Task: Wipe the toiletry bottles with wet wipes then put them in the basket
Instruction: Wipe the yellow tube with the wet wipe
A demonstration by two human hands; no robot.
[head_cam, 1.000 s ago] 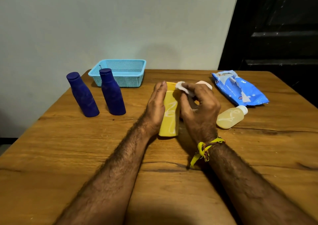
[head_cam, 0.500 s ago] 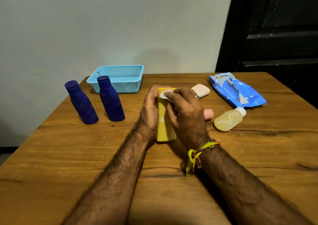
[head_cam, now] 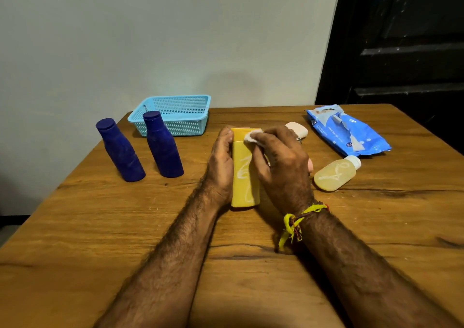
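The left hand [head_cam: 222, 162] braces the upright yellow plastic bottle [head_cam: 244, 177] at mid-tabletop, its grip curled against the bottle's side, so that the right hand [head_cam: 281, 162], pinching a bunched white wet wipe [head_cam: 252, 135], can scrub near the cap without tipping it.

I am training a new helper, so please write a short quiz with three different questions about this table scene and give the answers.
1. True or false: the blue basket already holds a bottle.
2. Which hand holds the white wipe? A) left B) right
3. Fill in: the pale bottle with the white cap lies on its ____.

Key:
1. False; no bottle shows inside it.
2. B; the right hand presses it on the yellow bottle, which the left hand steadies.
3. Side.
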